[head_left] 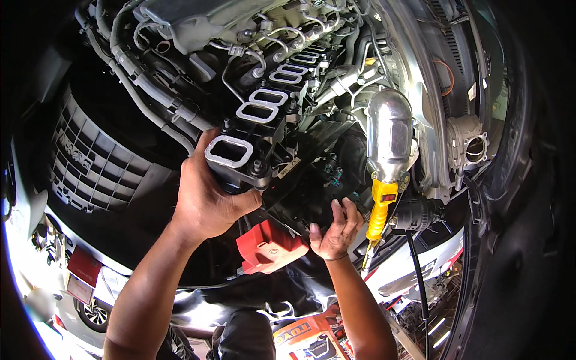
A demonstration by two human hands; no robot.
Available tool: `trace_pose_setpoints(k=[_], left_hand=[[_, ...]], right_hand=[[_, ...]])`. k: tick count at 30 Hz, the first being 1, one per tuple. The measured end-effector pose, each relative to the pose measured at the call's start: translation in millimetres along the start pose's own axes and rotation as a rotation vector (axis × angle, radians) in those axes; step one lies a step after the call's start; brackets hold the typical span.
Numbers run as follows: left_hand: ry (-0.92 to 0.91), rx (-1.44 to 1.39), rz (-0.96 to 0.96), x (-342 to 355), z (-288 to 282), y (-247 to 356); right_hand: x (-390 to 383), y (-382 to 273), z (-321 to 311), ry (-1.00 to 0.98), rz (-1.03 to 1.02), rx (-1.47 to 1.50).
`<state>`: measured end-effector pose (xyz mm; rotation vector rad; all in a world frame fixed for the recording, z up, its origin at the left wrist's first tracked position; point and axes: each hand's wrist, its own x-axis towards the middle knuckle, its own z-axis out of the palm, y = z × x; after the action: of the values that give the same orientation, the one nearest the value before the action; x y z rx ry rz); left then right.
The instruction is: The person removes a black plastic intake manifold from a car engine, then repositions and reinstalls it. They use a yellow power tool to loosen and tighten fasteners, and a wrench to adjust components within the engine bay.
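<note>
My left hand (207, 204) is wrapped around the near end of a long black intake manifold (241, 176), its thumb pressed under that end. Rounded ports along the manifold are rimmed with a pale grey sealant bead (247, 159), and bolts stand beside them. The manifold slants away toward the metal pipes of the engine. Lower right, my right hand (337, 237) is raised with nothing in it, fingers slightly bent and apart. Between my forearms sits a red plastic cover (270, 247), just left of my right hand.
A work light with a metal hood and yellow handle (379, 216) stands right of my right hand. Behind it lies a round metal throttle body (471, 144). Thick hoses (144, 84) run along the left, above a black gridded panel (96, 159). Curved metal pipes (264, 39) cross the engine top.
</note>
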<state>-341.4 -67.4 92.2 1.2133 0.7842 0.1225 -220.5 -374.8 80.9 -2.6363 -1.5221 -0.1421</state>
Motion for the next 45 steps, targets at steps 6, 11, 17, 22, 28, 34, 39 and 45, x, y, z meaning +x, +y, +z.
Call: trace_pose_setpoints(k=[6,11,17,22,28,34,39,45], left_hand=[[-0.01,0.089,-0.004,-3,-2,-4],[0.008,0.055,0.052,8,-8,-1],[-0.041,0.044,0.012,8,-12,8],[-0.047,0.108,0.039,8,-15,8],[0.009,0.163,0.141,11,-18,-5],[-0.041,0.193,0.151,12,-23,-8],[-0.032,0.202,0.144,11,-24,-8],[-0.013,0.25,0.151,10,-25,-9]], right_hand=[[1,0,2,0.023,-0.001,-0.008],[-3,1,2,-0.02,0.006,0.034],[-6,5,3,0.023,0.0,0.026],[2,0,-2,0.07,-0.014,0.099],[82,-42,-26,0.186,-0.032,0.148],[225,-41,-9,-0.533,0.027,-0.252],[266,-36,11,-0.829,0.139,-0.522],[263,-30,17,-0.866,0.207,-0.599]])
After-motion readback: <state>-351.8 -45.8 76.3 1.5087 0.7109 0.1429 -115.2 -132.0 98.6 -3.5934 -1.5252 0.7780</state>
